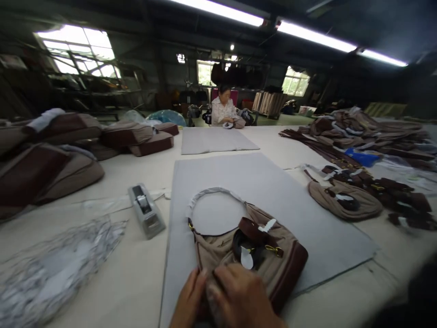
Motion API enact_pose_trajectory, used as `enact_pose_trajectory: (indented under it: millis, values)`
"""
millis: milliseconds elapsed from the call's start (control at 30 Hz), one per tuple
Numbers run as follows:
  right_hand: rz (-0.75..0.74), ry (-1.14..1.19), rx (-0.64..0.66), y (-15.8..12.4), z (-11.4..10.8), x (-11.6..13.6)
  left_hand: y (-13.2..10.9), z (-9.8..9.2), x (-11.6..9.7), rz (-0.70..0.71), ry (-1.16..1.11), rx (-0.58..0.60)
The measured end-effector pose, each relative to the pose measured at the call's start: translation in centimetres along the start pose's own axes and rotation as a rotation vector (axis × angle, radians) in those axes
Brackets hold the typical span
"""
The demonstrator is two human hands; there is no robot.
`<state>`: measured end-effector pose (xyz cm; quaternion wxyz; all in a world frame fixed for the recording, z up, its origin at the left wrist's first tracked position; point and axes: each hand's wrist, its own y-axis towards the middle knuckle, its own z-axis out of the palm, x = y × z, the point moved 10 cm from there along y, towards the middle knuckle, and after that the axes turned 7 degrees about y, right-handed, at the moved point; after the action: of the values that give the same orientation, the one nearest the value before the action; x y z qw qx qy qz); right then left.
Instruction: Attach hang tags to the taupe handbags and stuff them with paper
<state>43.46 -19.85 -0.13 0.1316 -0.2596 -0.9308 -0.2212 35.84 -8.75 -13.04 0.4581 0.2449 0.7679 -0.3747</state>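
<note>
A taupe fabric handbag (218, 248) with dark brown trim lies in front of me on a grey board (232, 175). Its handle (215, 190), wrapped in white, arches away from me. On the bag rest a coiled brown strap (251, 230) with gold clasps and a white tag (246, 258). My left hand (191, 294) pinches the near left edge of the bag. Close beside it, my right hand (241, 291) has its fingers curled onto the same edge, gripping the fabric. The part of the bag under both hands is hidden.
A tape dispenser (146, 212) stands left of the board, near a pile of white tags (64, 269). Stacked bags (51, 168) fill the far left. Another bag (344, 200), dark straps (403, 196) and a heap of bags (368, 127) lie right. A person (223, 109) sits across the table.
</note>
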Motion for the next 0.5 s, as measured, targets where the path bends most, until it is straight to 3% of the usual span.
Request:
enact_pose_trajectory:
  millis: [33,100,133,200,267,367,500]
  values:
    - [-0.001,0.039,-0.052,0.1,-1.7,-0.7,0.0,0.7,0.2,-0.015,-0.028,0.004]
    - [0.073,0.018,-0.158,0.6,-4.8,-4.5,-0.1,1.1,0.2,-0.013,-0.036,-0.024]
    - [0.095,0.017,-0.135,1.1,-5.1,-6.7,-0.2,1.1,0.2,-0.009,-0.046,-0.039]
    - [0.114,0.071,-0.041,2.3,-4.3,-10.7,-0.6,0.9,0.1,0.011,-0.070,-0.068]
    - [0.118,0.148,0.072,3.4,-2.3,-13.0,-0.9,0.7,0.2,0.019,-0.094,-0.092]
    - [0.113,0.236,0.182,4.9,0.3,-13.9,-1.1,0.7,0.5,0.029,-0.124,-0.093]
    - [0.123,0.305,0.255,7.4,1.7,-13.7,-0.9,1.0,0.2,0.098,-0.134,-0.061]
